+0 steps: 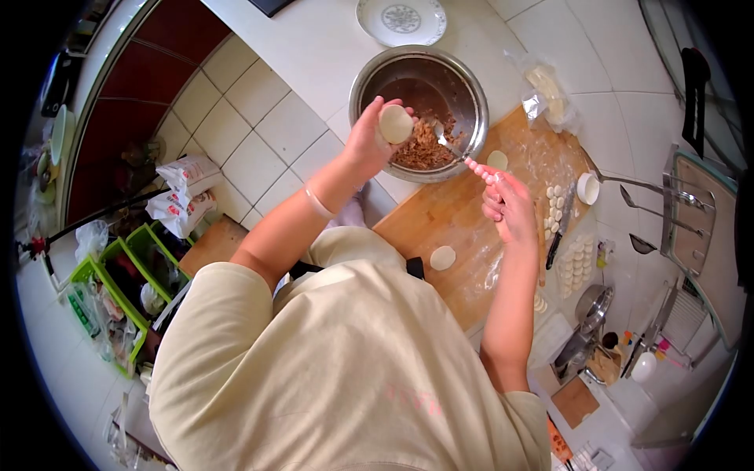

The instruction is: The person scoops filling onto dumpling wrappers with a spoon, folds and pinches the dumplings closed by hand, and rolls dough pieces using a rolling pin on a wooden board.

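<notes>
My left hand [375, 135] holds a round dough wrapper [395, 124] over the near left rim of a steel bowl [365, 78]. Brown minced filling [424, 149] lies in the bowl. In my right hand [509, 206] is a spoon [481, 169] with a pink beaded handle, its metal head at the filling. Two more wrappers rest on the floured wooden board [408, 224]: one [443, 257] near my body, another [497, 160] beside the bowl.
Small dough pieces [554, 208] and a black-handled knife [559, 235] are at the board's right side. A patterned plate [401, 21] stands beyond the bowl, with bagged dough [547, 93] at the upper right. Green baskets [118, 259] stand at left.
</notes>
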Motion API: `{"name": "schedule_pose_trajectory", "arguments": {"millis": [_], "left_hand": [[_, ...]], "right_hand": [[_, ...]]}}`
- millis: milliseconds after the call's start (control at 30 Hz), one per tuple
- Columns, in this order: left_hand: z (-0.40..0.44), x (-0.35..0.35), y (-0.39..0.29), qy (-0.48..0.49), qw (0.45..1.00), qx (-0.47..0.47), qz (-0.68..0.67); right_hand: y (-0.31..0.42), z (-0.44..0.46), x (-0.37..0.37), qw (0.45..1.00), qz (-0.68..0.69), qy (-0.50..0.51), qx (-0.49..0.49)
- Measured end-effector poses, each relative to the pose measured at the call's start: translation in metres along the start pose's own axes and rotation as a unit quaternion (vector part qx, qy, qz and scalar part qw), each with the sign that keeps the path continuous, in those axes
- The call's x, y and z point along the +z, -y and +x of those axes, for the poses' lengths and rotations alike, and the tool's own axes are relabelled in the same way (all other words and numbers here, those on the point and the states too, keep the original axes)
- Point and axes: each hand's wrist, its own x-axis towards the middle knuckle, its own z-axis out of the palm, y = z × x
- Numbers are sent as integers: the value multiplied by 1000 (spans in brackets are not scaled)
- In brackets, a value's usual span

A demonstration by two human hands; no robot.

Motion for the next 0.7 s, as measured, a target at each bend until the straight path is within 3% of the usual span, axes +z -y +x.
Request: {"name": "schedule_pose_trajectory", "arguments": {"millis": [100,133,200,267,300,700], "left_hand": [[-4,26,13,27,998,-38,-46],[-7,34,16,44,996,-43,-72],[-9,45,20,65,994,-43,-82],[-14,56,19,82,990,-47,-108],[-14,58,20,83,990,-47,-108],[-16,63,19,138,981,-57,-123]], "right_hand": [[-5,-13,17,996,31,1,-80],[-11,-14,29,978,-83,-52,-185],[-18,-20,43,933,-196,-103,-284],[-18,-28,52,760,-463,-153,-430],[-18,-30,57,722,-494,-160,-458],[-16,-48,62,681,-512,-191,-488]]}}
